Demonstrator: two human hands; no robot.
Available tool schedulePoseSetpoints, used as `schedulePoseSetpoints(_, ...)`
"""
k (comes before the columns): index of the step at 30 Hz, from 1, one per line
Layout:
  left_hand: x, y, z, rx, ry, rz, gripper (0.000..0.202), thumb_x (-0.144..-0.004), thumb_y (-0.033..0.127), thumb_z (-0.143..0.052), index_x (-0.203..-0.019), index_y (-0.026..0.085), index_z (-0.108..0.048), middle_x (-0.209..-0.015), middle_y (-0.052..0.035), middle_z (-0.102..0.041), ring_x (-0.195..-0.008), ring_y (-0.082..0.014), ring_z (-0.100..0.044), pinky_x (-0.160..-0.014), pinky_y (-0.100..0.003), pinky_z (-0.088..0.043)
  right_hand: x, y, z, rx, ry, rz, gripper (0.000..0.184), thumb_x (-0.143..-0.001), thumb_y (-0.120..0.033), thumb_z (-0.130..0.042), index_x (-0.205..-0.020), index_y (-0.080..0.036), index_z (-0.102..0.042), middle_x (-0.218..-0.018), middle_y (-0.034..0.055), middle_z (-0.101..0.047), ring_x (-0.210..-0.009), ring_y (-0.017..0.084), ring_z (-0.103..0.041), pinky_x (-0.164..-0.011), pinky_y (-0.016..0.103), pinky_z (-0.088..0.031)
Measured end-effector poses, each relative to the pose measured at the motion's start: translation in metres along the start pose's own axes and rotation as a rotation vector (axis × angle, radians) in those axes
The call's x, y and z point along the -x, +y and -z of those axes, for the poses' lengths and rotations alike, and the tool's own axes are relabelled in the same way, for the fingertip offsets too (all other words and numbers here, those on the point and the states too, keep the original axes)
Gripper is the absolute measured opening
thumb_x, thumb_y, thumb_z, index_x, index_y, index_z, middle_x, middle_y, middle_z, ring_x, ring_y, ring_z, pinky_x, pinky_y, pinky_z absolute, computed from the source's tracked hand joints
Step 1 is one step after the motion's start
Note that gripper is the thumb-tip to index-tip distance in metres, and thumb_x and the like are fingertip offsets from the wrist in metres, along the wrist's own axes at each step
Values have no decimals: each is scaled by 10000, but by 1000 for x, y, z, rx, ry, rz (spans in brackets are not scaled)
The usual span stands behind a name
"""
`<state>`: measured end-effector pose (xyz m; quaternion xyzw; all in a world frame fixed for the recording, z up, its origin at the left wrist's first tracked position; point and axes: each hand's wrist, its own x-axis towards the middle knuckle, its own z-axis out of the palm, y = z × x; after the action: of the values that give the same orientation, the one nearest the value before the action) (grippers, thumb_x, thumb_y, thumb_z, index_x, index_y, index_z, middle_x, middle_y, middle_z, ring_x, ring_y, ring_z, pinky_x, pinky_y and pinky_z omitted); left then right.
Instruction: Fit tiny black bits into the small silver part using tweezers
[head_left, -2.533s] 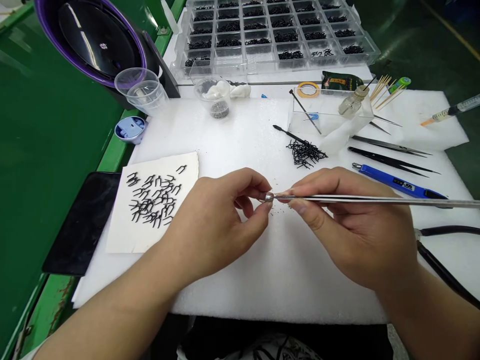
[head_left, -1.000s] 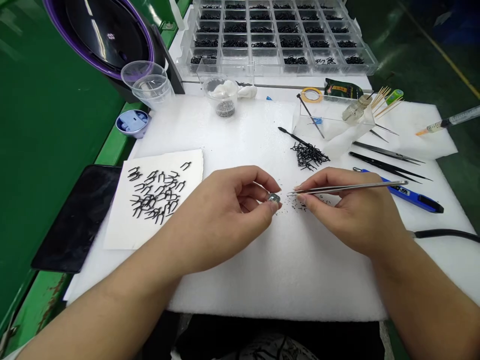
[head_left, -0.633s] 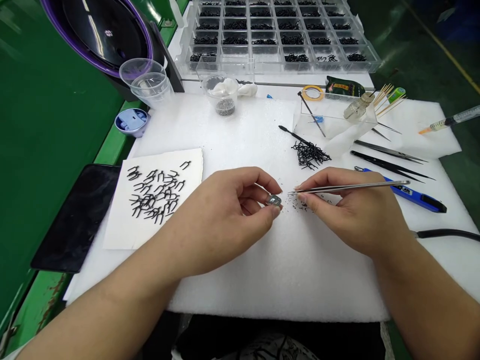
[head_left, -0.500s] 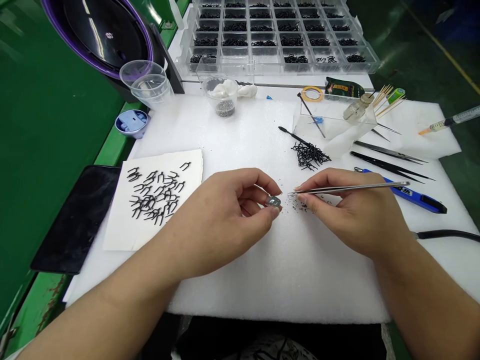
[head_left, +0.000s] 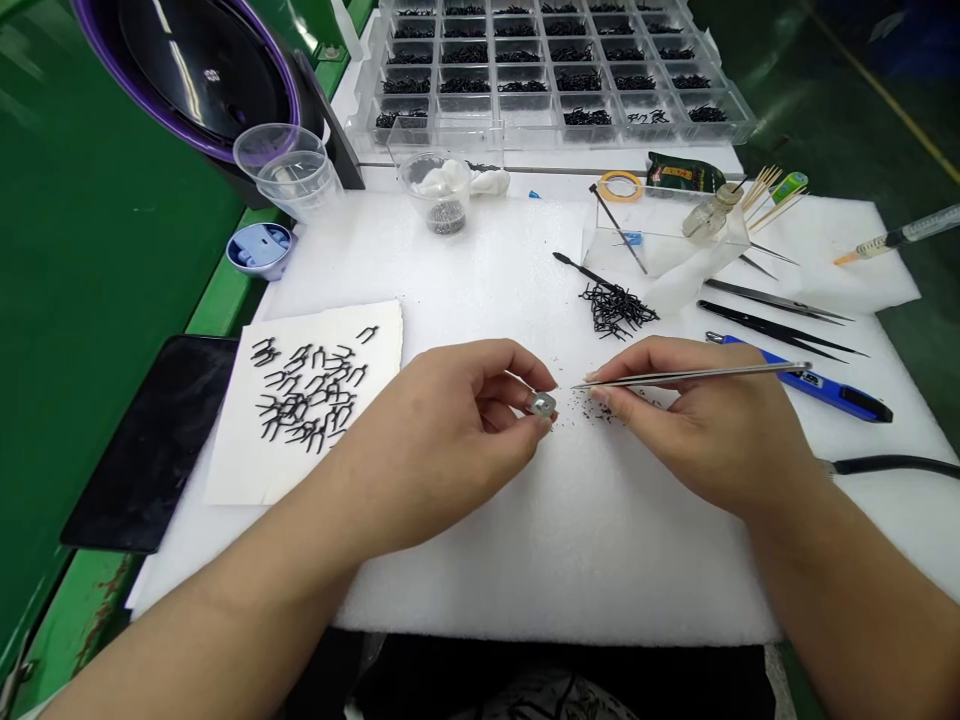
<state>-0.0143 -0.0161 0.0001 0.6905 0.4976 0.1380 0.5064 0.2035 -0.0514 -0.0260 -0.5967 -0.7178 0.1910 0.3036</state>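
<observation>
Well to the right of the white card (head_left: 232, 450), a small metal piece (head_left: 543, 404) is sitting in the fingertips of the left hand (head_left: 450, 440), which is pinching it between thumb and finger. The piece is looking silvery grey and roughly square, with rounded corners, a slight shine and a paler patch near its middle. Farther right of the card, the right hand (head_left: 697, 430) is grasping slim silver tweezers (head_left: 720, 373), whose fine ends are pointing toward the card and stopping just short of the metal piece.

The left thumb and fingers are covering the piece's back and part of its rim, and its surface is showing too small for any finer detail. The tweezers' tips are appearing too thin to tell whether they are meeting or holding anything. Dark specks (head_left: 592, 410) are lying to the right of the card, under the tweezers, too tiny to identify. The left arm is hiding the card's lower right corner, where some black forked pieces (head_left: 300, 400) are overlapping too closely to count. The frame's lower edge is cutting off the left forearm.
</observation>
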Motion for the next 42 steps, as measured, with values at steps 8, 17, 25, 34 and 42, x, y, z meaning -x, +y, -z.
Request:
schedulePoseSetpoints(8, -6, -1, -3, -32, -2, 47, 118, -836, 348, -688, -932, 283, -672, -812, 67, -748, -724, -129, -691, -612, -241, -521, 7, -15, 5, -146, 132, -48, 72, -789, -199, -773, -825, -255, -748, -841, -24, -786, -743, 163, -722, -646, 283, -547)
schedulePoseSetpoints(17, -5, -2, -3, -29, -36, 37, 74, -871, 321, -644, -932, 283, -661, -785, 68, -734, -697, -118, -668, -592, -235, -490, 13, -20, -1, -275, 100, 5, 76, -815, -186, -752, -852, -251, -743, -895, -2, -792, -808, 200, -737, -716, 345, -595)
schedulePoseSetpoints(25, -6, -4, -3, -76, -32, 46, 86, -864, 350, -640, -920, 291, -669, -770, 59, -726, -682, -129, -668, -594, -255, -490, 12, -22, 3, -211, 85, 34, 61, -837, -193, -729, -863, -247, -734, -910, -9, -795, -800, 189, -744, -714, 321, -597)
schedulePoseSetpoints(34, -6, -2, -3, -87, -40, 42, 105, -867, 367, -639, -916, 280, -673, -774, 43, -724, -680, -141, -664, -578, -259, -484, 11, -23, 3, -158, 95, 50, 80, -825, -176, -734, -857, -249, -733, -872, -22, -793, -721, 160, -733, -595, 275, -554)
schedulePoseSetpoints(42, -6, -3, -3, -87, -42, 42, 108, -878, 373, -631, -928, 286, -668, -799, 41, -723, -701, -144, -659, -614, -269, -495, 11, -22, 3, -100, 92, 63, 73, -832, -194, -726, -855, -263, -724, -882, -26, -793, -721, 154, -732, -589, 269, -549)
